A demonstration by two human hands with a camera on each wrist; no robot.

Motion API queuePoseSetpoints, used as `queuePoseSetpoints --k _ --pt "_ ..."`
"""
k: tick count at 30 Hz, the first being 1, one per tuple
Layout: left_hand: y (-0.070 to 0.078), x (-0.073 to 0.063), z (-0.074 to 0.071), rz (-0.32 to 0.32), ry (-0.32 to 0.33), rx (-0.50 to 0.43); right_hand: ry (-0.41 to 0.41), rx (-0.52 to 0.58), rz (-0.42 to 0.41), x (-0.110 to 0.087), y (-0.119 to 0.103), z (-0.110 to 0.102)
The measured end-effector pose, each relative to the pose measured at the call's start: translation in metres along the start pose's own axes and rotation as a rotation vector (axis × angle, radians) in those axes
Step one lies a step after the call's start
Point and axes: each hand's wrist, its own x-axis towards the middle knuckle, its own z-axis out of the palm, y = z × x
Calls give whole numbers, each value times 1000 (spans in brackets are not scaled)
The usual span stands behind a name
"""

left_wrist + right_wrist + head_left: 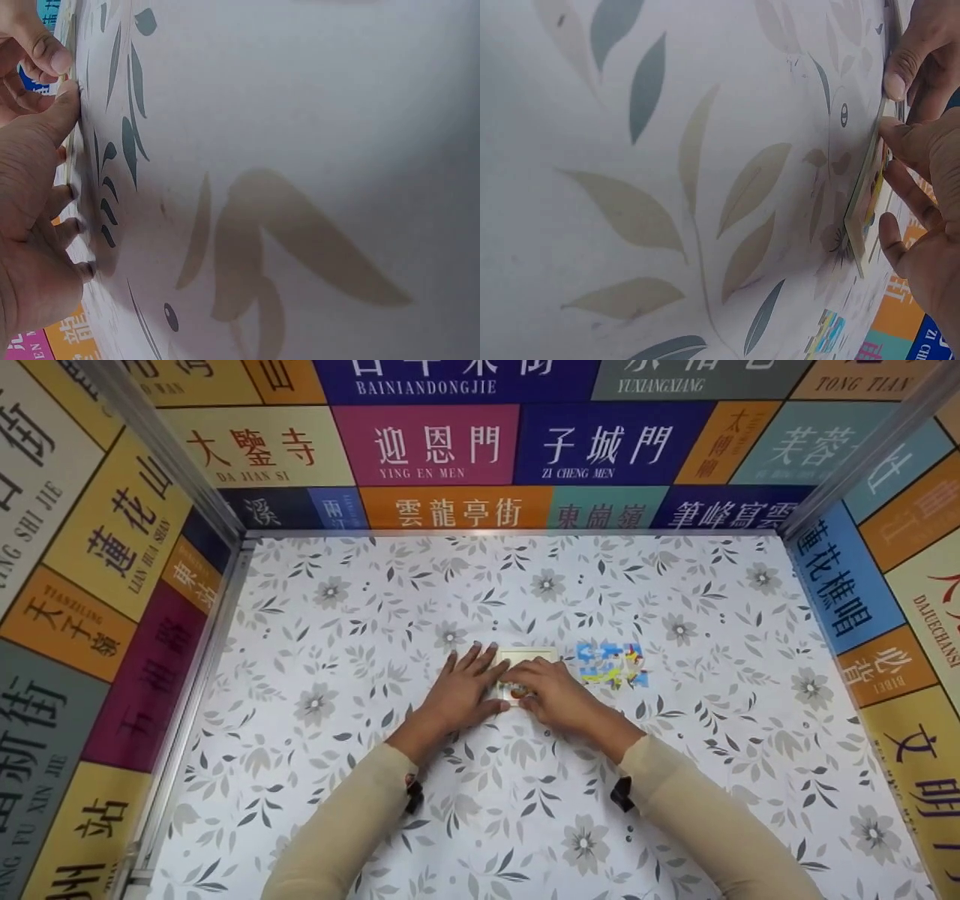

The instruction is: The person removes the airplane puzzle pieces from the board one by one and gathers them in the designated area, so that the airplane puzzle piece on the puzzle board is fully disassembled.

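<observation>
Beneath fingers [532,667], pale tray [527,652], partly hidden

Floral tblcloth [495,817], multicol. wall panels [425,444]

On the far wall [611,495], a magenta panel [437,446] reads 迎恩門, YING EN MEN; a dark blue panel [607,444], 子城門, ZI CHENG MEN; a cream panel [255,446], DA JIAN SI; a grey-green panel [690,379], YUXIANGXIANG. On the left wall [112,585], a yellow panel [120,529] reads 蓮花山, LIAN HUA SHAN. On the right wall [877,622], an orange panel [887,671], BIBEI.
</observation>
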Motion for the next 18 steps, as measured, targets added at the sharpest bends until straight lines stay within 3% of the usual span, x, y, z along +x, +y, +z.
queuePoseSetpoints --k 18 --pt "1 -1 0 -3 3 -21 39 -23 -100 4 1 3"
